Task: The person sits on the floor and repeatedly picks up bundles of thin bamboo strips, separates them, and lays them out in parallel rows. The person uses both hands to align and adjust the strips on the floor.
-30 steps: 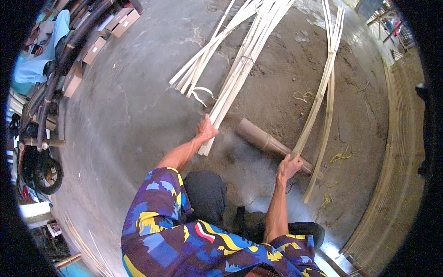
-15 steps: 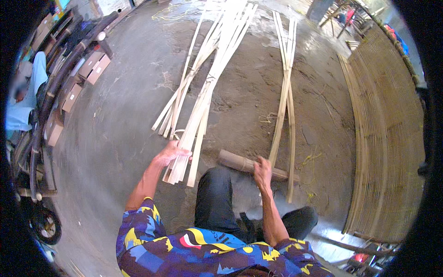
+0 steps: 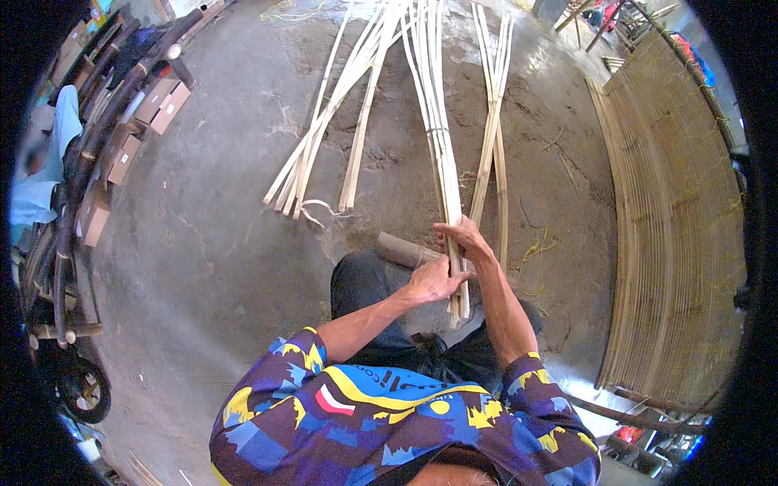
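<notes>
A tied bundle of pale bamboo strips [image 3: 442, 162] runs away from me, its near ends over my lap. My left hand [image 3: 433, 279] is closed round the bundle close to those ends. Just beyond it, my right hand [image 3: 462, 235] grips the same strips from the right side. Beneath the bundle lies a short bamboo log [image 3: 403, 249], partly hidden by my hands. Loose strips [image 3: 304, 162] lie fanned on the floor to the left. Another few crossed strips [image 3: 490, 138] rest to the right of the bundle.
At the right stands a large slatted bamboo mat [image 3: 673, 227]. Cardboard boxes [image 3: 121, 158] sit by dark bamboo poles [image 3: 77, 178] along the left, with a small wheel [image 3: 85, 390] below. Yellow string scraps [image 3: 539, 245] litter the grey floor [image 3: 211, 243].
My left hand has brought the bundle rightward over the log. My right hand has let go of the log and taken hold of the bundle too.
</notes>
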`<state>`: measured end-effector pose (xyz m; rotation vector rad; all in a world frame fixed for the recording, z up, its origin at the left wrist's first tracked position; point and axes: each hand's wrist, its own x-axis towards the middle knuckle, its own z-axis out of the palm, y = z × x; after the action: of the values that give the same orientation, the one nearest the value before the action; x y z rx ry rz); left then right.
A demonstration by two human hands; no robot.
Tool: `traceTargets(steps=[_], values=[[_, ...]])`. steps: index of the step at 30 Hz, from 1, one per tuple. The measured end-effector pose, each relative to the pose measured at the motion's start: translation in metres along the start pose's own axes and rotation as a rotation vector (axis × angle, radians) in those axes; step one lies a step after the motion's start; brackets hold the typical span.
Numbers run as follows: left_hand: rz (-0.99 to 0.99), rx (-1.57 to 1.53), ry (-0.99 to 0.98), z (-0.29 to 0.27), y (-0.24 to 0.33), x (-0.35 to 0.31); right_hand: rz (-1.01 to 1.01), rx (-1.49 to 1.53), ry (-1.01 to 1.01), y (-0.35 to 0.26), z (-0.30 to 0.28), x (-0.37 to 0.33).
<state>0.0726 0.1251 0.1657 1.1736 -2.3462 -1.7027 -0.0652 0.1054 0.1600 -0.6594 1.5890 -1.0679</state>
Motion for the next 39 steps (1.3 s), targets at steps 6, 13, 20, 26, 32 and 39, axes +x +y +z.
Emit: traceTargets(steps=[6,13,20,26,32,39], values=[[0.025,-0.331,0.394,0.001,0.006,-0.025,-0.023,0.092,-0.026,0.002,0.003,0.004],[-0.13,-1.267,0.02,-0.014,0.001,-0.018,-0.036,-0.129,-0.022,-0.019,0.008,0.005],[-0.084,-1.217,0.017,-0.033,0.004,-0.025,0.015,0.083,-0.132,-0.017,-0.015,0.012],[-0.173,-1.359,-0.075,-0.01,0.029,-0.02,0.067,-0.052,0.005,-0.033,-0.021,-0.008],[-0.152,-1.14,-0.174,0.021,0.056,-0.018,-0.097,0.018,-0.131,-0.029,-0.025,-0.025],[-0.226,-1.183,-0.648,0.051,0.057,-0.015,-0.138,-0.103,-0.087,-0.004,-0.07,-0.051]])
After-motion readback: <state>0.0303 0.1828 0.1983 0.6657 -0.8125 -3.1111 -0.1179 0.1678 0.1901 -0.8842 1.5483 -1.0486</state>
